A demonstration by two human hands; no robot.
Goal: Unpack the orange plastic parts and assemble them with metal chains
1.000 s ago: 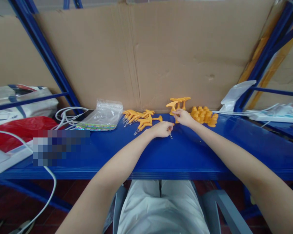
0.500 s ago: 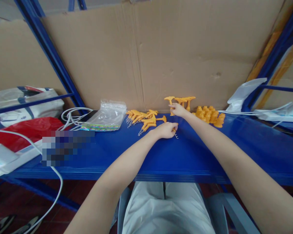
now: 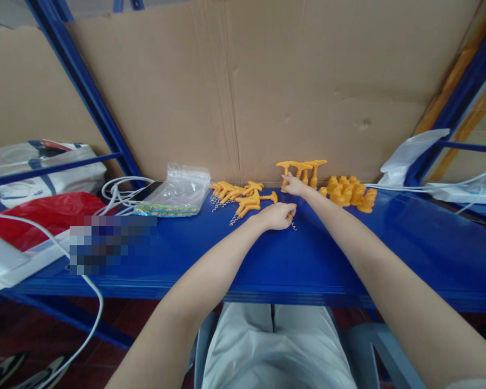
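Observation:
My left hand (image 3: 278, 216) is closed in a fist low over the table around a yellow-handled corkscrew, whose metal spiral (image 3: 294, 226) pokes out below the fingers. Farther back, my right hand (image 3: 295, 185) has its fingertips at the shaft of an upright yellow corkscrew (image 3: 285, 166); the thumb is hidden. Beside that one, several more yellow corkscrews (image 3: 314, 172) stand in a cluster with T-shaped handles up. Left of my hands lies a pile of yellow corkscrews (image 3: 248, 203) with bare spirals. Several yellow sleeve-like pieces (image 3: 347, 193) stand to the right.
Clear plastic bags (image 3: 182, 194) lie on the blue table (image 3: 308, 270) at left, near white cables (image 3: 115, 194), a red bag (image 3: 44, 216) and a white power strip (image 3: 32, 265). A cardboard wall (image 3: 299, 86) closes off the back, between blue metal posts (image 3: 89, 97).
The view has shifted slightly. My right fingers sit a little looser at the upright corkscrew, which stays standing by the cluster. The left hand keeps its hold and its place.

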